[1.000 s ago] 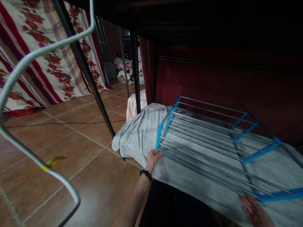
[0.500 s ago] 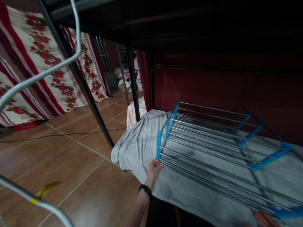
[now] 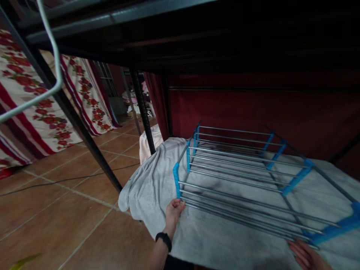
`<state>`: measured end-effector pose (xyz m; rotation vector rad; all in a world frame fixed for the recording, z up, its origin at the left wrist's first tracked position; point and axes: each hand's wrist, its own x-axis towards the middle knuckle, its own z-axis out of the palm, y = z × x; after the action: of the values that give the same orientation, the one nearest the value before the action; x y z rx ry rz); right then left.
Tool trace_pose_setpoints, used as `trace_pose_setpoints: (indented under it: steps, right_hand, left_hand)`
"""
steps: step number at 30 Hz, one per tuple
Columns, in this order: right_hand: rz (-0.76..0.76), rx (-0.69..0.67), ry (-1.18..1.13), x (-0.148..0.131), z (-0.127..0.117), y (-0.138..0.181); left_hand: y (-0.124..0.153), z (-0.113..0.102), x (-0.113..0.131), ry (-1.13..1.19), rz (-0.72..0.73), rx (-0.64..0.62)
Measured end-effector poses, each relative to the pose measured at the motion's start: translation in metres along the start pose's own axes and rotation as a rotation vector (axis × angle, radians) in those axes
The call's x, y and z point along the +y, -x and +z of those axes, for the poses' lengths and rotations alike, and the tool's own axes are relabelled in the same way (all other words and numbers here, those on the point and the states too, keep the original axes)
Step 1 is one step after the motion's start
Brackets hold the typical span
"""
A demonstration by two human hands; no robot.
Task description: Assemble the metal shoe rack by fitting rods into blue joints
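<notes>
A folding clothes drying rack, made of grey metal rods with blue plastic brackets, lies over a grey blanket on the lower bunk. At its near left corner, my left hand, with a black band on the wrist, has its fingers closed around the end of the nearest rods, just below the blue bracket. My right hand grips the near right corner beside the other blue bracket; the bottom of this hand is cut off by the frame edge.
The dark upper bunk hangs low overhead, on black metal posts. Dark red cloth covers the back. To the left are a floral curtain, a bent white tube, and a black cable on the tiled floor.
My view has swung right and tilted up, so the scene sits lower and further left. Both hands keep hold of the rack's near edge.
</notes>
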<state>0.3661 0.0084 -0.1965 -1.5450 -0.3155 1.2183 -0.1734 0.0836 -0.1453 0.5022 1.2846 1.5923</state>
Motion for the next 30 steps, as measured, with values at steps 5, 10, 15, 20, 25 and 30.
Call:
trace_pose_setpoints:
  steps: [5, 10, 15, 20, 25, 30]
  right_hand:
    - [-0.002, -0.014, -0.031, -0.007, 0.009, 0.01]
    - [0.002, 0.018, -0.031, -0.013, 0.02, 0.019]
    - [-0.012, 0.056, -0.051, -0.026, 0.036, 0.038]
    - [-0.011, 0.061, -0.069, -0.035, 0.044, 0.048]
    - [-0.006, 0.075, -0.081, -0.034, 0.043, 0.042]
    - [-0.003, 0.081, -0.09, -0.034, 0.043, 0.04]
  left_hand:
    - [0.0, 0.002, 0.002, -0.028, 0.009, -0.005]
    - [0.004, 0.003, 0.006, -0.076, 0.011, -0.006]
    - [0.003, 0.004, 0.011, -0.105, -0.013, -0.012]
    - [0.004, 0.005, 0.015, -0.133, -0.039, -0.017]
    - [0.006, 0.006, 0.016, -0.157, -0.038, -0.041]
    - [0.006, 0.007, 0.014, -0.163, -0.016, -0.03]
